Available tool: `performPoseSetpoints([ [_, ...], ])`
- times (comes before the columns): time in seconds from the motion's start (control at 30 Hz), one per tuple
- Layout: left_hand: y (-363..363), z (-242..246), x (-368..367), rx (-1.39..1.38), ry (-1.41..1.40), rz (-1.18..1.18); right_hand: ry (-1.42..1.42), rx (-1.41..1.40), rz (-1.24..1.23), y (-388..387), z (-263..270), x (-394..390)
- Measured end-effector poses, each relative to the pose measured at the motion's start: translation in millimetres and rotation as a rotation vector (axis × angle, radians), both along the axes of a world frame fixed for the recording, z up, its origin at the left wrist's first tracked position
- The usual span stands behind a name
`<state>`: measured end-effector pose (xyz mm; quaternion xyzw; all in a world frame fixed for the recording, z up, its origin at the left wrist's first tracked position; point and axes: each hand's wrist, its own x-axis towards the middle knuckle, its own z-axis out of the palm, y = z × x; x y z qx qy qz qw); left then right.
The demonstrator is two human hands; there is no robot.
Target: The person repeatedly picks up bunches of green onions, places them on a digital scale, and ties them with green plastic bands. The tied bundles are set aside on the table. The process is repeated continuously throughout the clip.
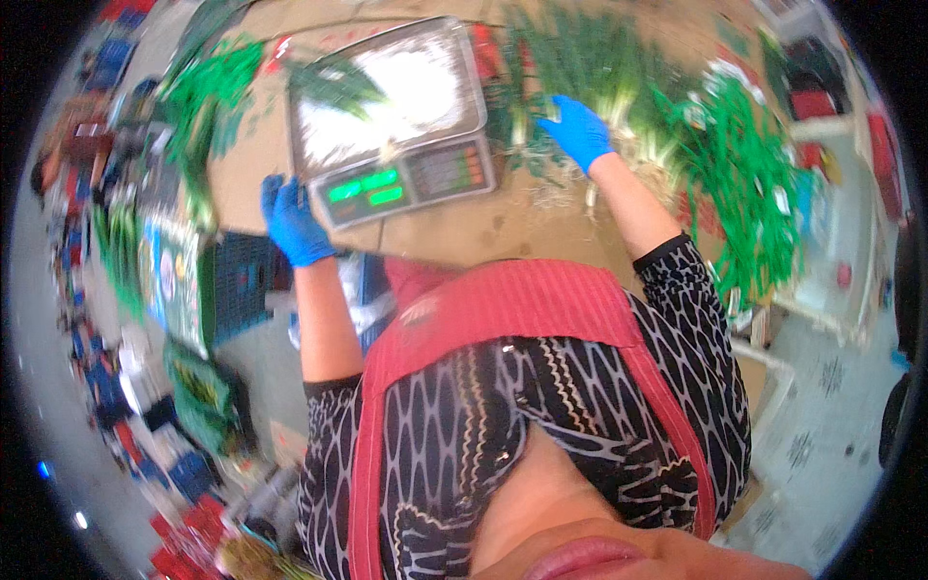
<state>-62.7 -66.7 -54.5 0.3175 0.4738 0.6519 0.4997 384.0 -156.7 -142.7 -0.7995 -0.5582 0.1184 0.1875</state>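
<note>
My left hand (293, 221), in a blue glove, is beside the left edge of a digital scale (406, 185) with a metal pan and lit green displays. Nothing shows in its fingers. A small bunch of green onions (341, 87) lies on the pan, its roots towards the display. My right hand (576, 134), also blue-gloved, is held with fingers apart over the roots of green onions, right of the scale. A large pile of green onions (609, 72) with pale roots lies beyond and beside it. The picture is blurred.
Bright green ties or strips (754, 188) are heaped at the right, more (217, 80) at the upper left near leafy stalks (199, 188). A dark blue crate (243, 283) stands left of the cardboard-covered table (435, 243). A white foam box (834, 254) is at the far right.
</note>
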Motion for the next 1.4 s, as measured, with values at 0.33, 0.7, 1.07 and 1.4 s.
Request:
performPoseSetpoints([
  [0.33, -107, -25, -57, -0.104, 0.052, -0.071, 1.35, -0.031, -0.089, -26, 26, 19],
  [0.7, -108, 26, 154, -0.138, 0.166, -0.932, 0.959, 0.055, 0.296, -81, 96, -113],
  [1.07, -94, 43, 232, 0.037, 0.397, -0.997, 0.707, 0.316, -0.037, -74, 69, -40],
  [1.4, -110, -6, 160, -0.431, 0.338, -0.952, 0.568, 0.533, -0.934, -262, 9, 139],
])
